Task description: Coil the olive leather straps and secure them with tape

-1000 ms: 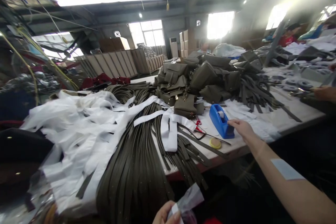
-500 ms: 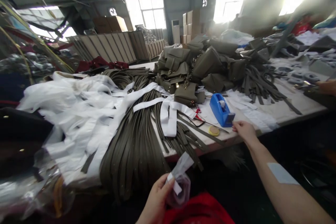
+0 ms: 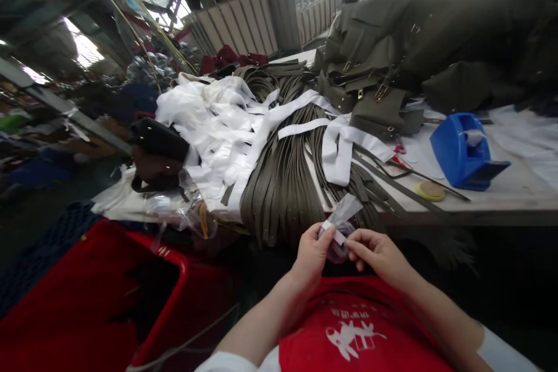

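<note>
In front of the red apron [image 3: 349,325], my left hand [image 3: 311,253] grips a rolled bundle in clear plastic [image 3: 337,251]. A white strip [image 3: 335,233] lies across it under my thumb, and the loose end of the plastic sticks up and to the right. My right hand [image 3: 378,253] touches the right side of the bundle, thumb and forefinger pinched near the strip's lower end; anything between them is too small to make out. On the table to the right stands a blue tape dispenser [image 3: 457,151]. Dark olive straps [image 3: 283,192] hang over the table edge just beyond my hands.
White strips [image 3: 213,139] are heaped left of the straps. Olive bags with buckles [image 3: 379,104] pile up behind. A yellow round tape measure [image 3: 430,190] and red-handled scissors [image 3: 397,160] lie near the dispenser. A red bin [image 3: 183,279] stands at lower left.
My right hand has left the tape dispenser's cutting edge and come to the bundle in my left hand. The view has turned left and down.
</note>
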A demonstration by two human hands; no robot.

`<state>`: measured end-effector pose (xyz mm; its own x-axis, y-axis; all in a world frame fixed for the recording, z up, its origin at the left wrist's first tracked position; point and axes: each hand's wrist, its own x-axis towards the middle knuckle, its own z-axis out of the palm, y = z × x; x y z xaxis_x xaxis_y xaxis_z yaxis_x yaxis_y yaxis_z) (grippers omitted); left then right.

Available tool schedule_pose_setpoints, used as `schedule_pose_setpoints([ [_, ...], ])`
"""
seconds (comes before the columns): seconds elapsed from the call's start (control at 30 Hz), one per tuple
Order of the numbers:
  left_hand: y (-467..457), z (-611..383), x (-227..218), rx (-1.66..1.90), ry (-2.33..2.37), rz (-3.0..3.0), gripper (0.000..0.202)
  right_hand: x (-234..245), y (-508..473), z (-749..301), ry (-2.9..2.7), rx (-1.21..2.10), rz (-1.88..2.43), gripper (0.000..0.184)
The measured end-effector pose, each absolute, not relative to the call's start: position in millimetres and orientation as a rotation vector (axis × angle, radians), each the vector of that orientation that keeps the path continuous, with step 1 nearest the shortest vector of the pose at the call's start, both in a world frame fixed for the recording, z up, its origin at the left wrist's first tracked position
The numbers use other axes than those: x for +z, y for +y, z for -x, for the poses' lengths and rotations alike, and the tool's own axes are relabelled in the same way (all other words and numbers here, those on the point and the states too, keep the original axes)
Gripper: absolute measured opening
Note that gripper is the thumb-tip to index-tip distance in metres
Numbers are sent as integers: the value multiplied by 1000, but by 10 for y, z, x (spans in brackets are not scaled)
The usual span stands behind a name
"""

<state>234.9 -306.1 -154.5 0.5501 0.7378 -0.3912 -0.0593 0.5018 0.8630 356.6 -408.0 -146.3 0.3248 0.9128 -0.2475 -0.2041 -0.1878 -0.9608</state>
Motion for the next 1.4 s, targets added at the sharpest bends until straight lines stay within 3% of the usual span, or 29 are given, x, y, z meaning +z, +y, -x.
schedule_pose_setpoints([
  [0.6,-3031,-2167,-1475,608,803,-1143,47,-1579,-3887,-3526,-777,1137,1460,40],
  [0.97,-3006,-2040,-1326,968,716,-1967,17,-1425,-3878,-3426,-756,877,1595,26],
  [1.2,-3082,-2009,-1336,1302,576,-2436,38,-1228,-3913,-3242,-571,1048,1196,23],
  [1.4,-3191,-1971,-1251,1235,478,-2537,47,-1236,-4077,-3213,-335,1205,974,20],
])
